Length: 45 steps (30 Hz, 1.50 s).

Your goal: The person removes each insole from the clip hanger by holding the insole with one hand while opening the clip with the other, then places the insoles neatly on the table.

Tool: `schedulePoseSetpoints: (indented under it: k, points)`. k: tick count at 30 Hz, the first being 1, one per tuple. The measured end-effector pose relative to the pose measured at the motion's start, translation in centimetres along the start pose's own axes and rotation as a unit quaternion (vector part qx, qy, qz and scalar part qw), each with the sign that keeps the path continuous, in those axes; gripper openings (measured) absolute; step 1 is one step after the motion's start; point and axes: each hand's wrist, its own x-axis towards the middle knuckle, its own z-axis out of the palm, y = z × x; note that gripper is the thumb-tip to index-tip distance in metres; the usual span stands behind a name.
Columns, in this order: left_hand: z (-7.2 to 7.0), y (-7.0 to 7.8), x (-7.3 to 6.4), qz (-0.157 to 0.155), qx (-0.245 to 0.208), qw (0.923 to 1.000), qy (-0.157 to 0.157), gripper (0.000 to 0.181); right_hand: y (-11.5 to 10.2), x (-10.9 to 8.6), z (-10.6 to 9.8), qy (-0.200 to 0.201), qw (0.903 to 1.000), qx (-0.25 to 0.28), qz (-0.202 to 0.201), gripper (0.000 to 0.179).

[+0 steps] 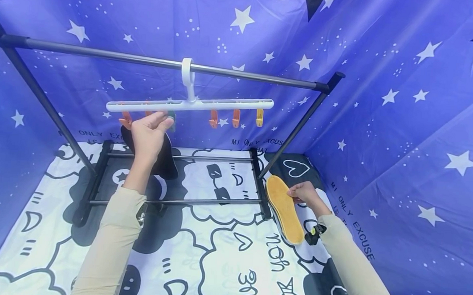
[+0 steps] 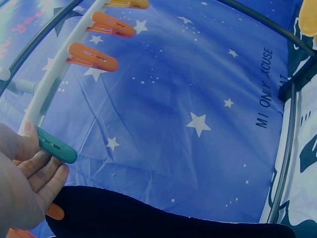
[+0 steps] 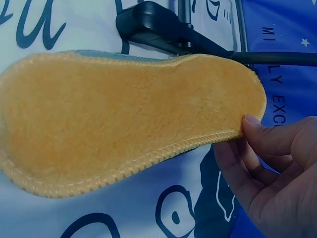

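Observation:
A white hanger (image 1: pixel 206 105) with colored clips hangs by its hook from a dark rack. My left hand (image 1: pixel 149 134) is under its left half; thumb and fingers lie on either side of a green clip (image 2: pixel 57 145), pinching it. Behind that hand, a black insole (image 1: pixel 165 159) hangs below the hanger, next to an orange clip (image 2: pixel 55 211); its top is partly hidden. My right hand (image 1: pixel 308 195) pinches the edge of a fuzzy yellow insole (image 3: pixel 133 119) between thumb and fingers, right of the rack. A grey-blue layer (image 3: pixel 109 55) shows along the insole's far edge.
The rack's top bar (image 1: pixel 105 53) spans above the hanger, and its lower bars (image 1: pixel 217 201) sit just over the patterned cloth (image 1: pixel 198 270). Two orange clips and a yellow clip (image 1: pixel 260 117) hang on the hanger's right half. Blue star-print curtain (image 1: pixel 401 142) surrounds the area.

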Motion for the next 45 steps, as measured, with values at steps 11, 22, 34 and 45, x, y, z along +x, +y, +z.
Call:
schedulePoseSetpoints:
  k: [11, 22, 34, 45]
  points:
    - [0.1, -0.1, 0.0, 0.006, 0.001, 1.0000, 0.003, 0.029, 1.0, 0.8, 0.5, -0.005, 0.9989, 0.012, -0.046, 0.013]
    - [0.2, -0.1, 0.0, 0.005, -0.007, 1.0000, -0.002, 0.029, 1.5, 1.2, 0.9, 0.011, 0.9993, -0.005, -0.036, 0.011]
    - [0.1, -0.2, 0.0, 0.005, -0.014, 0.9999, -0.002, 0.030, 2.0, 1.9, 1.3, 0.016, 0.9996, -0.010, -0.023, 0.013]
    - [0.1, -0.2, 0.2, 0.002, -0.025, 0.9997, -0.004, 0.031, 1.7, 1.8, 1.5, 0.018, 0.9998, -0.002, 0.006, 0.015]
